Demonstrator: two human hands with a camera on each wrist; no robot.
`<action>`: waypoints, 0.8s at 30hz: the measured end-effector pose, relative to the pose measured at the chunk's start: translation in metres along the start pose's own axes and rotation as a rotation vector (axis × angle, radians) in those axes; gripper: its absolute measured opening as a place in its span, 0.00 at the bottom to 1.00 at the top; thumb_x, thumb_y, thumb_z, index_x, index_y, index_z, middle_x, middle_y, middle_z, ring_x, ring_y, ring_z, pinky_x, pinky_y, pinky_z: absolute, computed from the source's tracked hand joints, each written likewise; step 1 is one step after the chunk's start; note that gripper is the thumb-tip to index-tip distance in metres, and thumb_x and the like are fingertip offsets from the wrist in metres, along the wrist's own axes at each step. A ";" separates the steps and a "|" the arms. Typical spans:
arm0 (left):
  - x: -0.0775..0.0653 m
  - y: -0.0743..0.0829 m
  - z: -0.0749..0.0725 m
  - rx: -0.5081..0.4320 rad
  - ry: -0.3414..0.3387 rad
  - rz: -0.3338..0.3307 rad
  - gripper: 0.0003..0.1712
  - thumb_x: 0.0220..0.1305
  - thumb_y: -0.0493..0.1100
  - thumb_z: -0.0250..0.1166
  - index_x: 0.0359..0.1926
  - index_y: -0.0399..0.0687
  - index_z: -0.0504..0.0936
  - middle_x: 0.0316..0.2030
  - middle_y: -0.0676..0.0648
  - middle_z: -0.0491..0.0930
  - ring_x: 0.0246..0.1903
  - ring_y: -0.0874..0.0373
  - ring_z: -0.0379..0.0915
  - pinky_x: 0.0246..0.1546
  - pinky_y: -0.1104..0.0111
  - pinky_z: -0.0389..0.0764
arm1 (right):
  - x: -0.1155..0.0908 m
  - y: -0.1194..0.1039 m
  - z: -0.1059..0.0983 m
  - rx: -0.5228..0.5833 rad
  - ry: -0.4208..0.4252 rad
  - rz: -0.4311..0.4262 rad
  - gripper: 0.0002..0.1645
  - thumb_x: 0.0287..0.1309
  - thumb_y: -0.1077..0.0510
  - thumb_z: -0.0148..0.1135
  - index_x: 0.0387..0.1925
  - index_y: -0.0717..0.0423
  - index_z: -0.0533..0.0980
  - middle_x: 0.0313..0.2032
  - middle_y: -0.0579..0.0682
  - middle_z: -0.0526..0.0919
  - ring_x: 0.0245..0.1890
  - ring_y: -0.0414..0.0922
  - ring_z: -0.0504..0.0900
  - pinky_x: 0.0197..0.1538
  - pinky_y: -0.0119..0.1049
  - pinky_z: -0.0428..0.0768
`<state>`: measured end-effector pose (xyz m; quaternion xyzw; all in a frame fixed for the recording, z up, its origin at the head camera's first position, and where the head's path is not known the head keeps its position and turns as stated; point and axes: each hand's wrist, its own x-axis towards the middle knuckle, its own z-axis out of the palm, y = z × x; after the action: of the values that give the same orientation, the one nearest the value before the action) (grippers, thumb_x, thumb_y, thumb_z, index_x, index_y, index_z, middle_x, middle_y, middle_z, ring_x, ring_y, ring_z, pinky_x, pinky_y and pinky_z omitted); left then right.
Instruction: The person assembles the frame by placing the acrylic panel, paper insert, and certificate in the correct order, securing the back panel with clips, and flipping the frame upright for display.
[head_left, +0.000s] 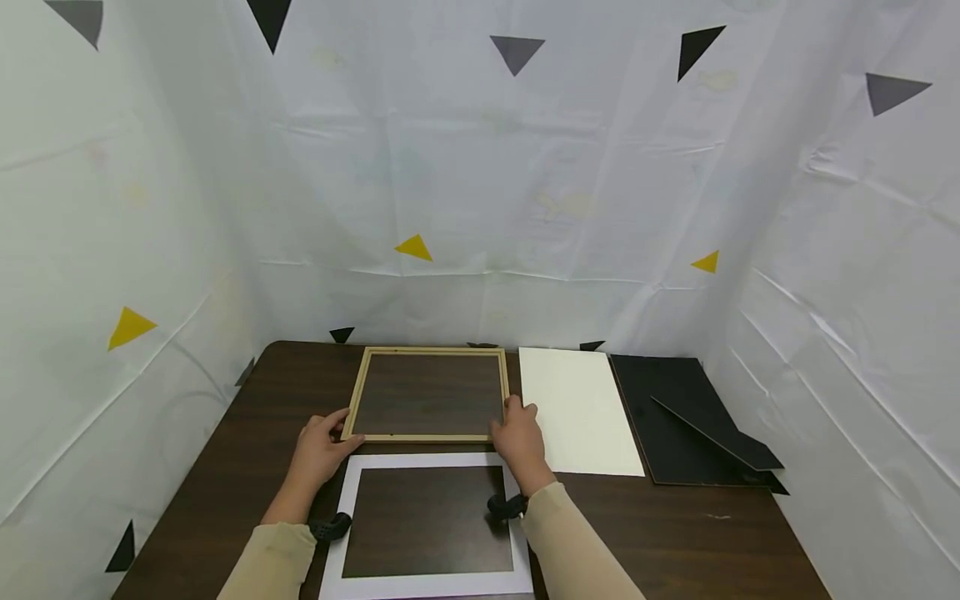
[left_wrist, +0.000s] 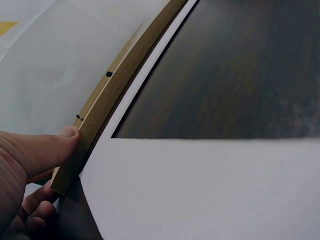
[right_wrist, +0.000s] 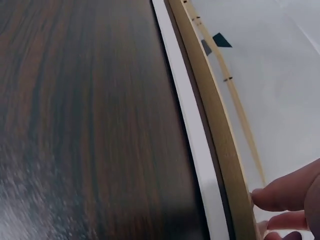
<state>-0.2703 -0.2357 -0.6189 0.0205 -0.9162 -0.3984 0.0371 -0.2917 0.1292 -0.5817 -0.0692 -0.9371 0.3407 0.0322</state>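
A thin light-wood picture frame (head_left: 431, 438) with an open middle is at the far side of the dark table. My left hand (head_left: 318, 450) grips its near left corner, thumb on the near bar and fingers at the left side. At the near right corner, my right hand (head_left: 519, 437) holds the same frame between thumb and fingers. Small dark metal tabs (left_wrist: 109, 74) show along the wooden frame's inner edge. Just nearer than it lies a white rectangular frame (head_left: 435, 586) with a wide flat border, partly below my wrists.
Right of the wooden frame lies a white sheet (head_left: 581, 408). Beyond that is a black backing board (head_left: 652, 400) with a loose black flap (head_left: 738, 442) tilted up on it. White sheeting (head_left: 480, 167) with coloured triangles encloses the dark wood table (head_left: 660, 550).
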 end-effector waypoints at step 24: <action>-0.001 0.003 -0.002 0.000 -0.001 0.015 0.42 0.72 0.51 0.75 0.79 0.41 0.72 0.54 0.37 0.76 0.51 0.44 0.72 0.49 0.56 0.75 | -0.009 0.014 -0.013 -0.082 -0.017 -0.111 0.29 0.72 0.56 0.72 0.68 0.63 0.77 0.50 0.61 0.78 0.38 0.52 0.83 0.38 0.45 0.84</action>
<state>-0.2689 -0.2350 -0.6160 0.0133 -0.9165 -0.3979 0.0399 -0.2803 0.1466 -0.5808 -0.0157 -0.9529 0.3003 0.0404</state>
